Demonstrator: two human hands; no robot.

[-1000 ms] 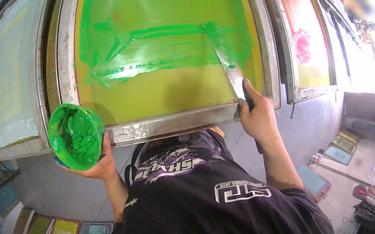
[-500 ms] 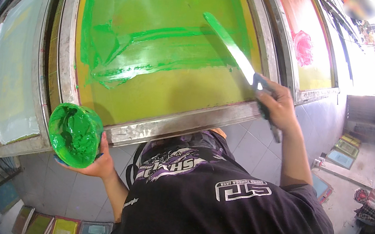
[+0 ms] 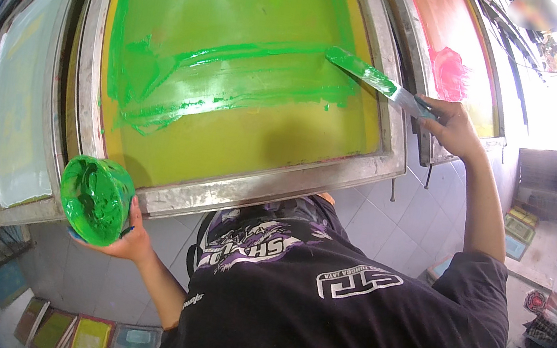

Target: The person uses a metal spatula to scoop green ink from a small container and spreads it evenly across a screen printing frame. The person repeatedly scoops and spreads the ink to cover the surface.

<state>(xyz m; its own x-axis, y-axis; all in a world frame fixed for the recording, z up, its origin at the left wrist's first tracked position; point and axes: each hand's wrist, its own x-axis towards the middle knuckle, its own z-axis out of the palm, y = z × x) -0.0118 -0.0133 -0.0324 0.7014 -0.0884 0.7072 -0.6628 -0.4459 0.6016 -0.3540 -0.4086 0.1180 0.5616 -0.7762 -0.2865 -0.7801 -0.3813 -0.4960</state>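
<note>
At the near left, a round tub [image 3: 96, 200] thick with green ink is cradled from below by the left hand [image 3: 128, 241], elbow bent. A metal-framed screen [image 3: 235, 75] smeared with green ink lies in the middle. At the right, a spatula [image 3: 377, 81] is gripped by the closed right hand [image 3: 453, 127], arm outstretched, its green-coated blade resting on the screen's right side.

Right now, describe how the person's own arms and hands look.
Both forearms are bare: no gloves, watch or rings visible. The left hand and right hand are bare too. A short black sleeve covers the right upper arm, part of a black T-shirt with white and purple print.
</note>
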